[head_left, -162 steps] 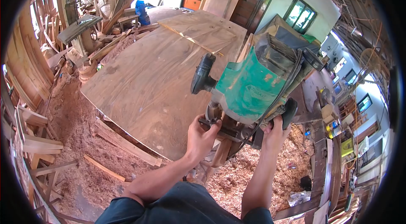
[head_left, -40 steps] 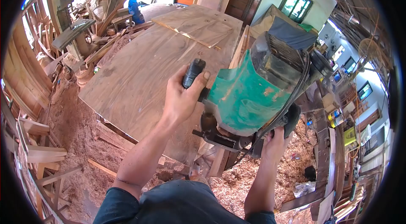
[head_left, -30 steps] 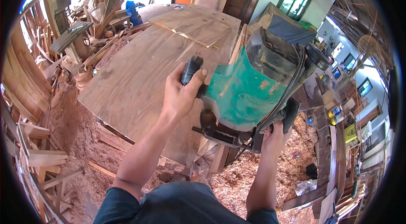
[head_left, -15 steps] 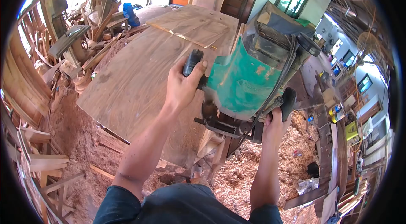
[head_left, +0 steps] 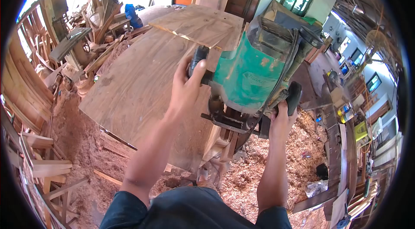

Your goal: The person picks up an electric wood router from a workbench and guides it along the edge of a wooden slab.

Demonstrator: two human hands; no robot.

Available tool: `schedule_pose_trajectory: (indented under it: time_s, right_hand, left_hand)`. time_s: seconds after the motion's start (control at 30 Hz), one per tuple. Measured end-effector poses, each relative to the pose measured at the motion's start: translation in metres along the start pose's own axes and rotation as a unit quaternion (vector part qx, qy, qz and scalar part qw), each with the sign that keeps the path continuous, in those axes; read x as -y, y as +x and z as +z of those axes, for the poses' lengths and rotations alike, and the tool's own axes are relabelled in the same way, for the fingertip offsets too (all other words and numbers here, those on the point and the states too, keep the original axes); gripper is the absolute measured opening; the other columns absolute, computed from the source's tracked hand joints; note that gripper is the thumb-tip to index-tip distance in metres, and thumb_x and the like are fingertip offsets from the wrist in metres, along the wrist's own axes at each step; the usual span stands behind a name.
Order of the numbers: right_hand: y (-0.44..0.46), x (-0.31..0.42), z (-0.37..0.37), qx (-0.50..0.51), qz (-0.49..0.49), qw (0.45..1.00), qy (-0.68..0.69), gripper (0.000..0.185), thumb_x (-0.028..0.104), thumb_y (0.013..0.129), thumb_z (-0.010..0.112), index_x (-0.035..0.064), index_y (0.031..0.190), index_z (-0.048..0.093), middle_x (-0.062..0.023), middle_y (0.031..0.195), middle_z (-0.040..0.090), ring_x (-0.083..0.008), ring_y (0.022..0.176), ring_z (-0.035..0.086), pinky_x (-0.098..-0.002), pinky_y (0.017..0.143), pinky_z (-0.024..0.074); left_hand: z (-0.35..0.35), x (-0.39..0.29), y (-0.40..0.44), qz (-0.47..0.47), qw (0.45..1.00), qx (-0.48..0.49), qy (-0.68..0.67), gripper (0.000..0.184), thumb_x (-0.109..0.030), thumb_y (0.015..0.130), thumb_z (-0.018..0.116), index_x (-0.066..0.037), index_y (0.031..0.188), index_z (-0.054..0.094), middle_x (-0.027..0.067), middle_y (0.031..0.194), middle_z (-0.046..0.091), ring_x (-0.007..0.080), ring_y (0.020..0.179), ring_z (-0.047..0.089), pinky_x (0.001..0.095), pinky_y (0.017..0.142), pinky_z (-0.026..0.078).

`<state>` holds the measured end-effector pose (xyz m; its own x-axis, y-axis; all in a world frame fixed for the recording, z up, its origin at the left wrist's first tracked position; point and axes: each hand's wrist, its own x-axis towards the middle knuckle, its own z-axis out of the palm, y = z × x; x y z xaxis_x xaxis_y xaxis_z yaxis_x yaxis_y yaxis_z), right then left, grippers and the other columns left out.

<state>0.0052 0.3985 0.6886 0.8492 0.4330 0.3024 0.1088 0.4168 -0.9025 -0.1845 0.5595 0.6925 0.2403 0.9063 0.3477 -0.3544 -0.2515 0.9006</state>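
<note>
A large green power tool (head_left: 250, 73) with a black top and a dark metal base stands in front of me, right of the middle. My left hand (head_left: 188, 77) is wrapped round its black left handle (head_left: 199, 58). At the lower right side of the tool, my right hand (head_left: 282, 118) grips below the black right knob (head_left: 294, 97); its fingertips are partly hidden. A black cable runs down the tool's right side. Beneath the base are pieces of wood (head_left: 216, 144), partly covered by the tool.
A broad plywood sheet (head_left: 138, 82) lies left of the tool, with a thinner sheet (head_left: 203, 23) on its far end. Wood scraps (head_left: 108, 23) are piled at the back left. Shavings (head_left: 276, 168) cover the floor. Boards (head_left: 337, 160) and shelves line the right side.
My left hand has moved from the tool's base up to its left handle since the earliest frame. Lately the tool has tilted slightly more upright, and both hands have shifted with it.
</note>
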Motion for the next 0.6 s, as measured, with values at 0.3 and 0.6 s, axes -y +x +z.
schedule_pose_trajectory:
  time_s: [0.3,0.6]
  right_hand:
    - [-0.002,-0.002,0.002,-0.006,0.011,1.0,0.019,0.019,0.019,0.094,0.065,0.005,0.098,0.053,-0.001,0.079,0.055,-0.0067,0.061,0.051,-0.023,0.049,0.0446]
    - [0.001,0.001,0.002,0.005,-0.002,1.0,-0.01,0.017,0.016,0.092,0.066,0.0053,0.094,0.053,-0.0007,0.072,0.054,-0.0069,0.053,0.049,-0.0229,0.046,0.0386]
  left_hand:
    - [0.018,0.042,-0.129,-0.169,0.961,0.059,-0.212,0.054,-0.018,0.101,0.056,-0.002,0.145,0.028,0.0109,0.131,0.051,0.0169,0.121,0.048,0.033,0.104,0.037]
    - [0.031,0.067,-0.114,-0.115,0.975,0.048,-0.182,0.048,-0.017,0.103,0.052,0.001,0.141,0.03,0.0084,0.13,0.05,0.0134,0.121,0.044,0.0297,0.106,0.033]
